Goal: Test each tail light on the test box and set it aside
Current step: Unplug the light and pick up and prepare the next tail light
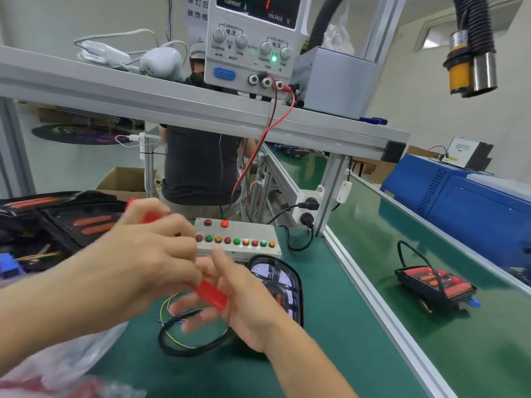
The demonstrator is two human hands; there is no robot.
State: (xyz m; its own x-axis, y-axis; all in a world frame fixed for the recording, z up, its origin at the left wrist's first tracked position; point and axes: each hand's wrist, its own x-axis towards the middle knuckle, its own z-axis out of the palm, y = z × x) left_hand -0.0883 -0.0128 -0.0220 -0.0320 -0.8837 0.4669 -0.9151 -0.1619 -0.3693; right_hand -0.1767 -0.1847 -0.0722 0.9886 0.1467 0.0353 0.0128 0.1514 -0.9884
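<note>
The grey test box [238,248] with its row of red, green and amber lamps stands on the green mat. In front of it lies a black-rimmed tail light [287,285], partly hidden by my hands, and its black cable [178,344] is looped on the mat. My left hand [149,254] is closed around red plastic strips. One strip [149,216] sticks out above the fingers, and another [214,295] reaches down to my right hand [241,305]. That hand's fingers are spread, and the strip lies across them. Both hands are blurred.
Several tail lights [71,222] are stacked in black trays at the left. One more tail light [434,285] sits on the conveyor belt at the right, past an aluminium rail [373,300]. A power supply [253,41] stands on the shelf above, and a person [198,168] stands behind the bench.
</note>
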